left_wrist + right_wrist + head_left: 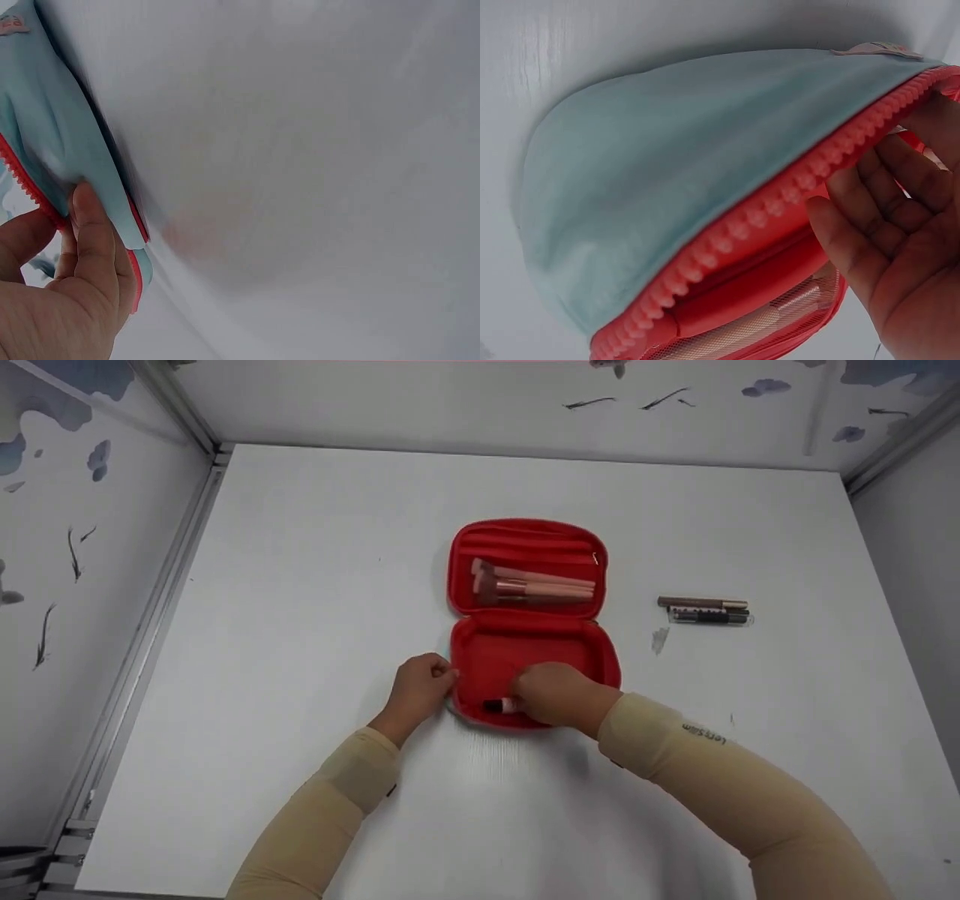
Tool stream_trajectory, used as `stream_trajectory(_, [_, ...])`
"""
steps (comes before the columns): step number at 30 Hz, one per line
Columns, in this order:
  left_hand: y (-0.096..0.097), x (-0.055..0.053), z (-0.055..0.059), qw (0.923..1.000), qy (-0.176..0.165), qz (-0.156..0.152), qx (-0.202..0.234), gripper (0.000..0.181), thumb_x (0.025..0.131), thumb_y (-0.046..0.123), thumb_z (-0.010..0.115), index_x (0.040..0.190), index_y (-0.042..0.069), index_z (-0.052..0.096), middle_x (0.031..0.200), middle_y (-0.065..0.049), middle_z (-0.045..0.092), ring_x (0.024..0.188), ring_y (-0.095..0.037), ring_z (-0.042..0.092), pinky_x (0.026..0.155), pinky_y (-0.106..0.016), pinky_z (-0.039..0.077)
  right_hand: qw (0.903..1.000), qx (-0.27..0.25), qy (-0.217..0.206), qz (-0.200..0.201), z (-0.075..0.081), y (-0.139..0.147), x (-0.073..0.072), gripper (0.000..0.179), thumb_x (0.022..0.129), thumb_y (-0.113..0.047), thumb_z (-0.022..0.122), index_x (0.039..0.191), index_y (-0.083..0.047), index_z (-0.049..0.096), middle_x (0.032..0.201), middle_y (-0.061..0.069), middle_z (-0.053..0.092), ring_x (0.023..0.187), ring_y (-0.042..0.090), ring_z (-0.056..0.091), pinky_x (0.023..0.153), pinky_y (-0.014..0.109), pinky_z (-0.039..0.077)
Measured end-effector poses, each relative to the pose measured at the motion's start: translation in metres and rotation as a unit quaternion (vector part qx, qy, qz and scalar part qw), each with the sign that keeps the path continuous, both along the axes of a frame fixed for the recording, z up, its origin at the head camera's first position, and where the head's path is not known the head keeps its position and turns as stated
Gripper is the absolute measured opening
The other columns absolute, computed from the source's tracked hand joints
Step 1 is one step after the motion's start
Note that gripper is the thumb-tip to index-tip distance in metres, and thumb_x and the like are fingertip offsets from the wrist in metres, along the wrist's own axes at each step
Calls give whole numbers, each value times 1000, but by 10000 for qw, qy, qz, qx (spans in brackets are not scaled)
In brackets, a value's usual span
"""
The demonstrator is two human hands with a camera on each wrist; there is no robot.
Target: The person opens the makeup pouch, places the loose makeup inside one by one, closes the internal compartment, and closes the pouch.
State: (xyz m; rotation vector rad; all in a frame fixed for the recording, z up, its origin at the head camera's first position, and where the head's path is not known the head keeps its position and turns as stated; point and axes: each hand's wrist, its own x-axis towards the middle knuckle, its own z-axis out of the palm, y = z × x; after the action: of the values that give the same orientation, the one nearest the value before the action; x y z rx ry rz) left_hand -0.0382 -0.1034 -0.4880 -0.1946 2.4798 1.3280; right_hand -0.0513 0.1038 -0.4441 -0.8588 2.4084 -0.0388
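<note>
A makeup bag (480, 660) lies unzipped and spread flat, red inside and pale blue outside. My left hand (421, 688) pinches its left edge between thumb and fingers, by the red zipper teeth (28, 184) in the left wrist view. Inside the near half, my right hand (559, 690) holds a small white tube with a black cap (493, 706), the cap pointing left. My right fingers (855, 251) curl just inside the zipper rim in the right wrist view, where most of the tube is hidden. Several pink makeup brushes (536, 589) lie in the far half's mesh pocket.
Right of the bag, a brown pencil-like stick (701, 602) and dark, clear-capped makeup pens (709, 617) lie side by side on the white table (315, 547). A grey smudge (660, 640) marks the tabletop near them. Patterned white panels (450, 405) stand around the table.
</note>
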Motion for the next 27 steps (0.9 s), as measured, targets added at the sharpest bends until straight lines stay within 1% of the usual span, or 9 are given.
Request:
stream_trajectory(2, [0,0,0,10000,-10,-12,-9,11,92,14,62,87,4,65,72,-1,57,71,-14,50,62,-23,41,10000,41,-6,-10,-1,1,-1,28,94,-36,61,103,-11,71,73,0,61,77,20,57,82,38,52])
stream_trajectory(6, [1,0,-1,9999,-73,-20,-76,12,93,15,62,88,5,65,72,-1,57,71,-14,51,62,-24,41,9996,139,-121,-215,-2,3,-3,28,92,-39,63,102,-14,70,73,-2,59,78,19,55,82,37,50])
stream_trajectory(10, [1,-1,-1,9999,-128,8,-94,12,93,16,62,90,5,65,74,-1,58,72,-14,51,62,-24,42,9995,137,-144,-246,-3,3,-4,29,91,-37,65,109,-15,70,78,-2,61,82,19,55,83,37,50])
stream_trajectory(14, [0,-2,-2,9998,-115,-18,-133,12,93,16,62,90,5,65,75,-2,58,73,-14,51,62,-25,42,9994,137,-160,-259,-3,3,-4,30,91,-36,66,114,-16,68,81,-3,62,85,18,54,84,36,50])
stream_trajectory(19, [0,-3,-3,9997,-143,-29,-175,12,93,16,61,90,5,66,76,-2,58,74,-15,52,63,-25,43,9987,159,-245,-419,-3,4,-5,30,89,-35,69,114,-19,68,80,-6,61,86,17,54,82,35,50])
stream_trajectory(23, [0,-3,-3,9997,-192,-19,-116,12,93,16,62,90,5,66,77,-2,59,74,-15,52,63,-25,43,9987,48,-228,-446,-2,8,-4,34,87,-37,71,118,-22,67,81,-9,62,87,15,55,82,34,50])
stream_trajectory(27, [0,-2,-3,9999,-153,-19,-39,11,93,15,62,90,4,66,75,-2,59,73,-14,52,63,-24,43,9988,-232,-23,-437,0,14,-2,34,85,-42,71,112,-22,69,79,-10,64,85,13,57,82,34,51])
